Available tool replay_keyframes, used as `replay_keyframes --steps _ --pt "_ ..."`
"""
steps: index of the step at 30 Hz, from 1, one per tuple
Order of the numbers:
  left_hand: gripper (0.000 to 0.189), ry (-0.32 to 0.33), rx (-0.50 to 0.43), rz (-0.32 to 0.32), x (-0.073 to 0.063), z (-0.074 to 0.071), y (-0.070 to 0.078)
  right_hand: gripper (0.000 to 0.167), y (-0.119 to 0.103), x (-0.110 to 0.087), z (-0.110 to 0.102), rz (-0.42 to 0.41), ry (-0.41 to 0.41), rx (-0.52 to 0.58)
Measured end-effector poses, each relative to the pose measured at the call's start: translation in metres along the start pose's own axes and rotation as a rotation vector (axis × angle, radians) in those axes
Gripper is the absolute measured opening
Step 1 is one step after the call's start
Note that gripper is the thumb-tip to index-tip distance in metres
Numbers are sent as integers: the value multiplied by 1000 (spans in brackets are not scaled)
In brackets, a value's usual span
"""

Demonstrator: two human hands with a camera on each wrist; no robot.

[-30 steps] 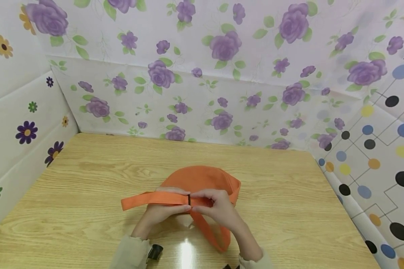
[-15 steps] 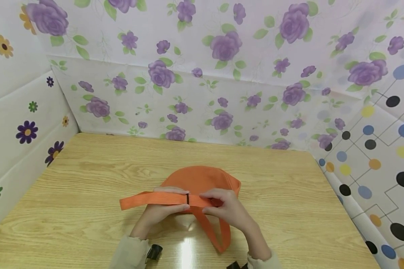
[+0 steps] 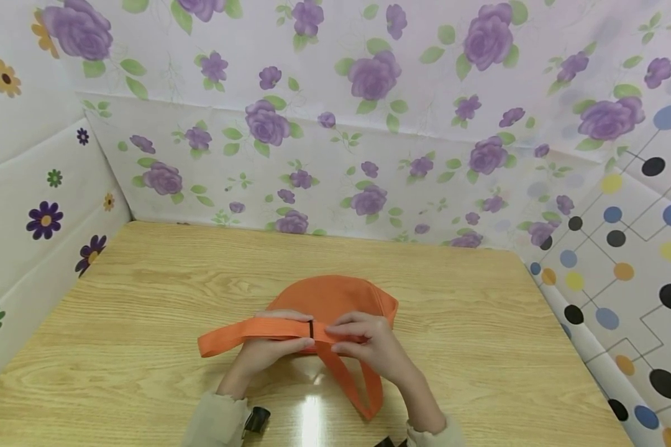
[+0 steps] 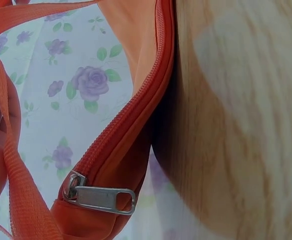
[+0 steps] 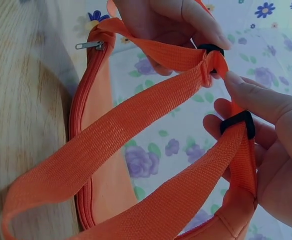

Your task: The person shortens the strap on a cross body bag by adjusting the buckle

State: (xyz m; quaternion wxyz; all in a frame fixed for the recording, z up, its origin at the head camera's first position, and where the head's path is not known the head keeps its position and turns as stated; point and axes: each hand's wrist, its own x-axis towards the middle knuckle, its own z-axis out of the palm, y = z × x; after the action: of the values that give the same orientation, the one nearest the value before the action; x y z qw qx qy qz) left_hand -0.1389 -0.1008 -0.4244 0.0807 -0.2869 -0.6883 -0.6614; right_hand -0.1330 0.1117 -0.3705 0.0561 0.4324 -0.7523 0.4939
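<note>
An orange waist bag [image 3: 330,295] stands on the table in the head view, its strap [image 3: 240,330] running across the front. My left hand [image 3: 271,349] pinches the strap beside a black slider [image 3: 311,329]. Just right of that slider, my right hand [image 3: 376,345] pinches the strap between thumb and fingers. A second black buckle [image 5: 240,122] lies against the right fingers in the right wrist view. Two lengths of webbing [image 5: 131,115] loop down toward the table. The left wrist view has the bag's red zipper [image 4: 121,120] with a metal pull [image 4: 101,198].
The wooden table [image 3: 168,279] extends on all sides of the bag. Floral cloth [image 3: 313,155] forms the back wall, with a dotted cloth [image 3: 604,292] at the right. A small black device [image 3: 257,420] sits at the left cuff.
My right hand first slid right along the strap, away from the slider, then came slightly back left. The strap's left end shifted slightly left and bent lower. My left hand stayed nearly still.
</note>
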Motion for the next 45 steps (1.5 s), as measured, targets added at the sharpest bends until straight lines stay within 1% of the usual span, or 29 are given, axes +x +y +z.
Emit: replay_keyframes --steps 5,8,11,17,20,24,27,29,34,41,45 --pt "31 11 9 -30 0 1 1 24 17 -4 5 -4 4 -5" --pt "32 10 29 -49 1 1 1 24 22 -4 8 -17 8 -17" --pt "32 8 49 -55 2 1 1 24 24 -4 9 -25 11 -24" --pt "33 12 47 -75 3 2 2 24 22 -1 11 9 11 -42" --pt "32 10 60 -66 4 3 9 26 20 0 12 8 19 -41" --pt "31 -3 37 -50 7 5 23 30 17 1 14 40 32 -50" --pt "29 -12 18 -47 8 7 28 32 16 1 15 71 39 -91" --pt "29 -10 30 -38 8 7 29 33 15 1 15 78 41 -115" --pt "28 3 59 -27 7 7 26 33 14 1 16 69 33 -133" --pt "33 12 66 -140 3 4 5 33 14 1 11 74 8 -145" --pt "33 18 48 -135 2 4 3 34 15 -2 7 84 -8 -163"
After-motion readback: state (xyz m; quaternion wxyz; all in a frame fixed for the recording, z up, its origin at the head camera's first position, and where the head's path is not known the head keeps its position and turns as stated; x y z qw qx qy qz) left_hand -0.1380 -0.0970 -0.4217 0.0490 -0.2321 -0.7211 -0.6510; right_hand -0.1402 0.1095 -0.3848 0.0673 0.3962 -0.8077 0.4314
